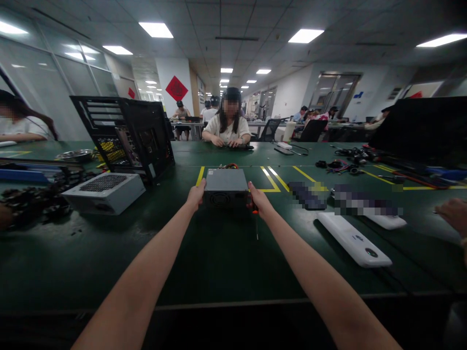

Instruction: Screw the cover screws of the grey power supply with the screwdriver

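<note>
Between my two hands is a grey computer power supply unit (pixel 226 181), its fan side facing me and some cables showing behind it. My left hand (pixel 197 194) grips its left side, thumb near the upper edge. On the opposite side, my right hand (pixel 260 200) presses against the box and also has a screwdriver (pixel 256 212) with an orange-and-black handle, its thin shaft pointing down. Whether the unit rests on the green table (pixel 219 262) or is slightly lifted, I cannot tell.
A second power supply (pixel 105 192) and an open black computer case (pixel 127 136) stand to the left. White power banks (pixel 353 238), blurred devices and cables (pixel 343 165) lie to the right. A person (pixel 229 121) sits opposite; another person's hand (pixel 454 214) shows at far right.
</note>
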Motion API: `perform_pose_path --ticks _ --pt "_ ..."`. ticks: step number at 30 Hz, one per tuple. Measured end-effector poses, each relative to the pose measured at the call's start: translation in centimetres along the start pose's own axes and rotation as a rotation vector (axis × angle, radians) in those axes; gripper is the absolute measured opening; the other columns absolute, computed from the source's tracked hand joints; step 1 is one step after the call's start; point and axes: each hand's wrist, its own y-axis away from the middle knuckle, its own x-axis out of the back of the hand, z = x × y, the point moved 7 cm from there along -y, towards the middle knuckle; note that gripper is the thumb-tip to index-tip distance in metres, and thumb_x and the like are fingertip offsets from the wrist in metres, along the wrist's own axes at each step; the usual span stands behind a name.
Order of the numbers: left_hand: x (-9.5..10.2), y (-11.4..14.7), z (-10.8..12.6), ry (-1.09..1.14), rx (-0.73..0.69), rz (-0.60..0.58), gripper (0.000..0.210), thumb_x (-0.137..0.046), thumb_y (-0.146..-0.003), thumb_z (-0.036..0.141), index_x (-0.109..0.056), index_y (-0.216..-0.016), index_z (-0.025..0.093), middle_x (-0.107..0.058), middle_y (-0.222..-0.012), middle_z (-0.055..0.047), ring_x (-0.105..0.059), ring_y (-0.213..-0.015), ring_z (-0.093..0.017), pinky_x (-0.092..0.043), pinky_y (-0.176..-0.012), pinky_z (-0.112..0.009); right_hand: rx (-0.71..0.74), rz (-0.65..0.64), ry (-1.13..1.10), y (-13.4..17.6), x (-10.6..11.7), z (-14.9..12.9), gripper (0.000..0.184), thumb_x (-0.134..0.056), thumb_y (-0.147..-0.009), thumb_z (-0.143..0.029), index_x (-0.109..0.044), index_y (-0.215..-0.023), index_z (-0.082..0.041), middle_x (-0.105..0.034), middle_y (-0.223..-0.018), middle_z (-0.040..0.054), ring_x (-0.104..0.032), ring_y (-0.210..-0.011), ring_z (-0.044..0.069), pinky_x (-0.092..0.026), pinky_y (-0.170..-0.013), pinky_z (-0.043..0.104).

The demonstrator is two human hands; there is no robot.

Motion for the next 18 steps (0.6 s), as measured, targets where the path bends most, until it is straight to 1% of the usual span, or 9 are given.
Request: perform_pose_path --ticks 2,3,5,6,7,9,10,14,18 --pt "1.4 0.7 0.7 -0.034 -0.112 0.045 0.039 -0.036 -0.084 0.045 -0.057 -0.084 0.013 -0.059 -0.072 -0.007 -0.056 -0.063 -0.016 -0.039 -0.051 -0.024 -0.006 0.054 -0.066 0.1 1.7 -0.1 0.028 -0.050 -0.085 -0.035 -0.053 -0.106 -0.015 -0.059 -0.100 0.0058 -0.059 -0.079 0.014 -0.051 -0.068 0.033" --pt "2.1 1.3 1.0 -0.051 -0.172 0.068 0.036 -0.033 -0.085 0.041 -0.057 -0.088 0.014 -0.060 -0.082 -0.008 -0.057 -0.073 -0.017 -0.041 -0.058 -0.025 -0.002 0.078 -0.099 0.2 2.5 -0.2 0.024 -0.048 -0.085 -0.035 -0.054 -0.099 -0.016 -0.061 -0.091 0.0039 -0.057 -0.065 0.010 -0.051 -0.060 0.028" --pt "2.7 2.8 1.4 -0.088 -0.282 0.080 0.032 -0.031 -0.087 0.036 -0.055 -0.096 0.017 -0.060 -0.096 -0.008 -0.056 -0.086 -0.018 -0.042 -0.071 -0.027 0.007 0.102 -0.166 0.4 3.7 -0.6 0.017 -0.046 -0.085 -0.033 -0.054 -0.084 -0.018 -0.062 -0.075 -0.0002 -0.046 -0.043 0.005 -0.048 -0.049 0.022" --pt "2.5 3.6 1.4 -0.111 -0.322 0.050 0.030 -0.034 -0.087 0.037 -0.056 -0.095 0.018 -0.060 -0.093 -0.006 -0.056 -0.085 -0.018 -0.041 -0.074 -0.028 0.016 0.107 -0.196 0.5 4.1 -0.8 0.016 -0.045 -0.085 -0.032 -0.053 -0.079 -0.019 -0.062 -0.069 -0.0018 -0.041 -0.038 0.004 -0.046 -0.045 0.020" --pt "1.7 4.5 1.4 -0.150 -0.374 -0.021 0.028 -0.038 -0.086 0.038 -0.057 -0.093 0.019 -0.061 -0.088 -0.005 -0.057 -0.080 -0.018 -0.041 -0.076 -0.029 0.025 0.107 -0.222 0.6 4.2 -1.0 0.015 -0.046 -0.084 -0.031 -0.052 -0.075 -0.020 -0.062 -0.065 -0.0029 -0.038 -0.035 0.003 -0.045 -0.043 0.019" --pt "-1.6 6.7 1.6 -0.346 -0.535 -0.285 0.031 -0.032 -0.089 0.034 -0.055 -0.098 0.017 -0.061 -0.081 -0.006 -0.057 -0.074 -0.019 -0.041 -0.075 -0.034 0.045 0.093 -0.254 1.0 3.8 -1.3 0.014 -0.048 -0.082 -0.030 -0.052 -0.073 -0.020 -0.062 -0.062 -0.0039 -0.036 -0.033 0.003 -0.043 -0.041 0.018" --pt "-3.1 7.6 1.3 -0.394 -0.571 -0.402 0.032 -0.029 -0.089 0.032 -0.054 -0.102 0.017 -0.061 -0.085 -0.008 -0.058 -0.076 -0.021 -0.041 -0.076 -0.036 0.055 0.079 -0.260 1.3 3.4 -1.4 0.013 -0.049 -0.081 -0.029 -0.052 -0.073 -0.020 -0.063 -0.062 -0.0040 -0.036 -0.033 0.003 -0.043 -0.041 0.018" --pt "-6.4 8.7 1.1 -0.371 -0.587 -0.563 0.026 -0.035 -0.087 0.026 -0.058 -0.098 0.017 -0.061 -0.100 -0.009 -0.057 -0.092 -0.021 -0.040 -0.084 -0.034 0.088 0.016 -0.244 2.5 1.7 -1.3 0.011 -0.054 -0.077 -0.028 -0.054 -0.071 -0.019 -0.063 -0.061 -0.0037 -0.038 -0.033 0.002 -0.043 -0.041 0.018" --pt "-6.8 8.0 1.4 -0.284 -0.532 -0.681 0.029 -0.034 -0.088 0.026 -0.059 -0.097 0.015 -0.066 -0.090 -0.006 -0.060 -0.087 -0.017 -0.044 -0.080 -0.030 0.105 -0.015 -0.220 3.0 1.1 -1.2 0.010 -0.056 -0.076 -0.028 -0.055 -0.073 -0.018 -0.062 -0.060 -0.0041 -0.037 -0.033 0.002 -0.043 -0.041 0.018"
